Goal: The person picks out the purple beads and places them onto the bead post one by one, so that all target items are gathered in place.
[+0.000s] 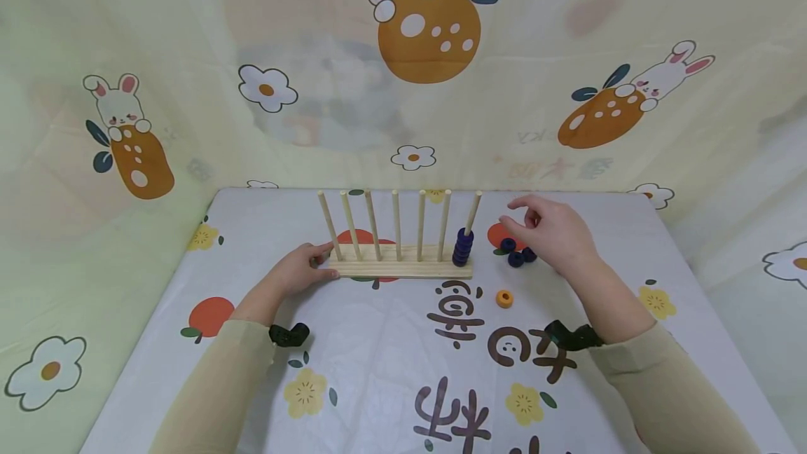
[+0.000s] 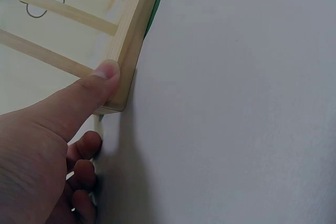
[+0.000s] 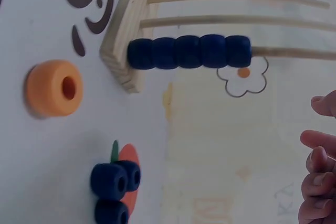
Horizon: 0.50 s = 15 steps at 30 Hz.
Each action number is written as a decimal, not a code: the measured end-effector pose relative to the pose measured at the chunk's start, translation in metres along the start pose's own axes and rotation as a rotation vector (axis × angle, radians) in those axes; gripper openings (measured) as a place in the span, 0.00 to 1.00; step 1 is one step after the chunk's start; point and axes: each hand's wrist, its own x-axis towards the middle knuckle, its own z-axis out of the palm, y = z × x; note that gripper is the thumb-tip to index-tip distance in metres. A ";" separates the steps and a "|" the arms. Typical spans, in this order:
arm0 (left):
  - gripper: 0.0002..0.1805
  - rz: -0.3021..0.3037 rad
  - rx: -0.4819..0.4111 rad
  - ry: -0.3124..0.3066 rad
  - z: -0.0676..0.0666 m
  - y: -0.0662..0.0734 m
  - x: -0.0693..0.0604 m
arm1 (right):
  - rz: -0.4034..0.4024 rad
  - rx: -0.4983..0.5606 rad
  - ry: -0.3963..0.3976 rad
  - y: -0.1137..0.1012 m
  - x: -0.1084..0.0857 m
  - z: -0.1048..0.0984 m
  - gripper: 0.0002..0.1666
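A wooden peg stand with several upright pegs stands at mid-table. My left hand grips its left end, and the thumb lies on the base in the left wrist view. Several dark blue beads are stacked on the rightmost peg, seen close up as a row of beads in the right wrist view. My right hand is raised to the right of the stand, fingers loosely bent and holding nothing. Below and left of it lie three loose blue beads.
One orange bead lies on the table in front of the stand's right end. The white tablecloth carries printed fruit, flowers and brown lettering. A patterned cloth wall rises behind the table.
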 end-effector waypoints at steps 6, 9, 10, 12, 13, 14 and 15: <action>0.44 -0.003 0.002 -0.001 0.000 0.000 0.001 | 0.035 -0.021 -0.049 0.014 0.001 0.005 0.29; 0.44 0.000 0.007 -0.001 0.000 -0.001 0.001 | 0.041 -0.035 -0.068 0.020 0.000 0.007 0.30; 0.44 0.002 0.009 -0.001 0.000 -0.001 0.001 | 0.044 -0.037 -0.077 0.021 0.000 0.007 0.31; 0.44 0.008 0.013 -0.001 0.000 -0.002 0.002 | 0.052 -0.043 -0.088 0.024 -0.001 0.009 0.31; 0.44 0.012 0.014 -0.002 0.000 -0.002 0.002 | 0.056 -0.042 -0.096 0.026 -0.001 0.009 0.31; 0.44 0.016 0.015 -0.002 0.000 -0.003 0.003 | 0.064 -0.043 -0.102 0.027 -0.001 0.010 0.31; 0.44 0.016 0.013 -0.002 0.000 -0.003 0.003 | 0.068 -0.041 -0.107 0.029 -0.001 0.011 0.31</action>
